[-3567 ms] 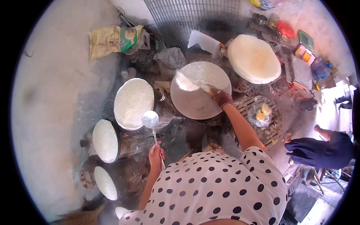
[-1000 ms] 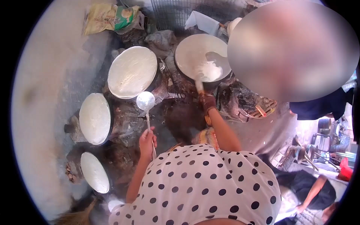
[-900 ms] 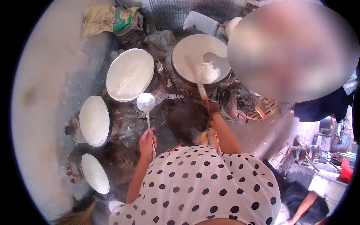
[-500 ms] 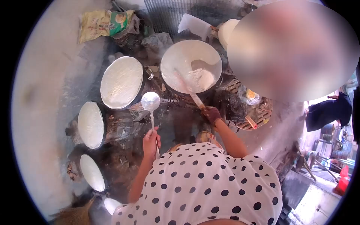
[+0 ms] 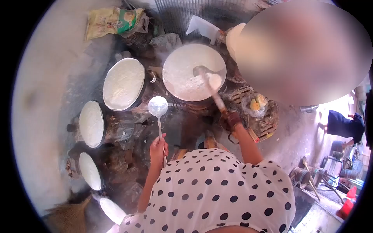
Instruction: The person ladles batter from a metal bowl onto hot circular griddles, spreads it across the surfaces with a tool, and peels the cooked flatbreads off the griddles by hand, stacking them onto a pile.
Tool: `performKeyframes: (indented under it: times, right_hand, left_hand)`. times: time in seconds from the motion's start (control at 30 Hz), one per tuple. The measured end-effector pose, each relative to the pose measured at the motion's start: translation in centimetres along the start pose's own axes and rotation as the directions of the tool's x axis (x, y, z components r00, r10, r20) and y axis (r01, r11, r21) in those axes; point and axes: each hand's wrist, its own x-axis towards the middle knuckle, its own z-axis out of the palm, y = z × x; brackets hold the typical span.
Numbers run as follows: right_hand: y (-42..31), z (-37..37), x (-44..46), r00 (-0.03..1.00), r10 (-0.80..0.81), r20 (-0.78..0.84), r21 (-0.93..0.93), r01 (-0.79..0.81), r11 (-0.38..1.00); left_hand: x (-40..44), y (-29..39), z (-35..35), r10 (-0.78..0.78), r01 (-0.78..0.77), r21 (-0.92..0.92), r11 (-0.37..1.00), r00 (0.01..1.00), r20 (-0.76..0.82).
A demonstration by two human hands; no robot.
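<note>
My left hand (image 5: 157, 150) is wrapped around the handle of a metal ladle (image 5: 158, 106), its round bowl raised in front of me and coated whitish. My right hand (image 5: 232, 120), in a dark glove, grips a long wooden scraper (image 5: 218, 101). That scraper reaches over the large round griddle (image 5: 182, 66), and motion blurs its far end. Pale batter (image 5: 194, 83) covers most of the griddle, apart from a small dark bare patch near the scraper's tip.
To the left, several round pans (image 5: 124, 83) hold flat white layers. A plastic bag with yellowish pieces (image 5: 258, 103) lies on a slatted stand at right. Behind are a yellow-green sack (image 5: 112, 23) and a white plastic piece (image 5: 203, 28). A person in dark clothes (image 5: 344, 126) is far right.
My right hand and the scraper have swung right and slightly toward me. Batter covers more of the griddle, and the bare patch has shrunk. The ladle is nearly where it was.
</note>
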Motion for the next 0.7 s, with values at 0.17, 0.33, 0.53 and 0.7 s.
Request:
performKeyframes:
  times: [0.17,0.33,0.53,0.7]
  right_hand:
    - [-5.3,-5.1,7.6,0.886,0.463,-0.012,0.52,-0.39,0.76]
    - [-3.7,-0.9,7.8,0.988,-0.071,-0.134,-0.455,0.002,0.89]
    - [-10.8,4.1,1.8,0.848,0.438,-0.3,0.02,-0.453,0.891]
    - [-4.6,5.8,5.7,0.881,-0.394,-0.261,-0.009,0.406,0.914]
  left_hand:
    - [-0.5,-0.1,-0.2,0.03,-0.03,-0.001,1.0,1.0,0.001]
    - [-0.8,0.7,-1.0,0.043,-0.043,-0.011,0.999,0.999,0.006]
    - [-0.9,-0.2,-3.3,0.028,-0.028,0.049,0.998,1.0,0.01]
    - [-0.5,0.3,-4.5,-0.078,0.069,0.099,0.993,0.993,0.093]
